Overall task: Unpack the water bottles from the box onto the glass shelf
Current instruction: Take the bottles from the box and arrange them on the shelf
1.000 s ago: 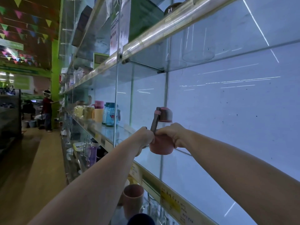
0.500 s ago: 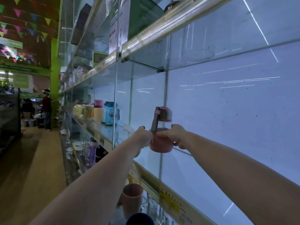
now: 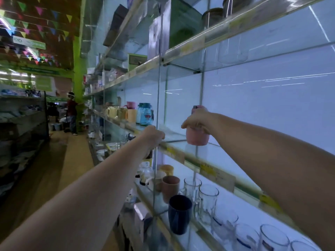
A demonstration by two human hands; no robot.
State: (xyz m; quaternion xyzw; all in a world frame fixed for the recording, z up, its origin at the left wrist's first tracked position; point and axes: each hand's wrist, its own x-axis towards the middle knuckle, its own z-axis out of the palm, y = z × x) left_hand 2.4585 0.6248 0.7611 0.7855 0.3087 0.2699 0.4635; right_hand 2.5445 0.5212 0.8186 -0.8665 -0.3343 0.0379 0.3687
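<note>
Head view: right hand (image 3: 197, 120) grips pink water bottle (image 3: 197, 137); left hand (image 3: 154, 135) curled, grip unclear.

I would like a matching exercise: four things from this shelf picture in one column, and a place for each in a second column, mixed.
Things
1. pink bottle
2. blue bottle
3. dark blue cup
4. left hand

Places
A. lower shelf, beside glass mugs
B. at the shelf's front edge
C. under the right hand
D. farther along the shelf, beside yellow cups

Pairs: 1-C, 2-D, 3-A, 4-B
</note>
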